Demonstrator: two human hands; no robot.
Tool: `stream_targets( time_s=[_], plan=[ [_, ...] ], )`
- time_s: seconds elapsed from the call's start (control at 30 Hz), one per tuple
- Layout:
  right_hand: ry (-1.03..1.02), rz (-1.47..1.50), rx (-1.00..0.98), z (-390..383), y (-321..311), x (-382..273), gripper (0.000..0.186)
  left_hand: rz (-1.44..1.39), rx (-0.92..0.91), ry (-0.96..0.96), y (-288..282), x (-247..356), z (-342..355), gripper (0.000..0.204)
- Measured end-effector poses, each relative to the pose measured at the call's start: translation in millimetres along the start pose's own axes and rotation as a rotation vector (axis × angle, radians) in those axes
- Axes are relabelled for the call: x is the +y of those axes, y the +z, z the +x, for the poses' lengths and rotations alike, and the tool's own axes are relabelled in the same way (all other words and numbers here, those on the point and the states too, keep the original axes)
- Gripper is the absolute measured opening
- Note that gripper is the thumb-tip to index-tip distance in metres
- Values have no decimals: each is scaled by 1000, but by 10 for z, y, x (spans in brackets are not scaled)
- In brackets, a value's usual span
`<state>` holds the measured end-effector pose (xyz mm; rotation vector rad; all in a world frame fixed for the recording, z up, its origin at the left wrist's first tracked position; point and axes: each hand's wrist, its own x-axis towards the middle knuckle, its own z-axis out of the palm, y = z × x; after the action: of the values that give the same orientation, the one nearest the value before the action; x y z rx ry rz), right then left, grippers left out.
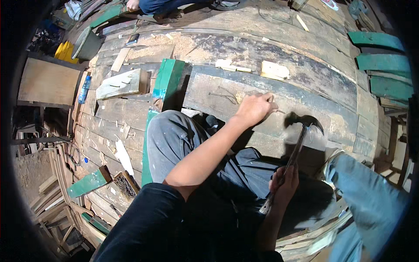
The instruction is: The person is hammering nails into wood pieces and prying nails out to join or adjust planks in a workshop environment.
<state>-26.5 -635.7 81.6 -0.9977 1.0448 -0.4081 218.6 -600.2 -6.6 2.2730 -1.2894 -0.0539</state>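
Observation:
My right hand [286, 181] is wrapped round the handle of a claw hammer [301, 135]. The hammer's dark metal head is raised over the boards, its curved claw pointing right. To the left of it, my left hand [255, 108] is closed in a pinch on a nail [279, 111], whose end sticks out beside the fingers. Under this hand lies a worn wooden board [203, 89]. Several loose bent nails [222, 94] rest on that board, left of my left hand. A green-painted beam [168, 78] runs beside my bent knee.
A pale wood block [122, 85] with a nail on it lies left of the beam. Wood scraps [275, 70] and sawdust cover the planks ahead. A blue bottle [85, 89] and a grey bucket [86, 43] stand left. Green-painted pieces [379, 61] are at right. A person's blue-clad leg [366, 187] is close by.

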Motion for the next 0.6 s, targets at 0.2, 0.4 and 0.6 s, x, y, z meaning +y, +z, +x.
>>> stream_targets(
  time_s=[0.2,0.4,0.6],
  plan=[
    [-48,-54,-2,-2,98,24,44,-352,-65,-126,80,-157,-12,15],
    [-63,-107,-63,-32,108,10,51,-437,31,-108,-13,-169,-5,11],
    [-175,-171,-107,-94,146,-54,53,-311,89,-75,115,-116,48,15]
  ],
)
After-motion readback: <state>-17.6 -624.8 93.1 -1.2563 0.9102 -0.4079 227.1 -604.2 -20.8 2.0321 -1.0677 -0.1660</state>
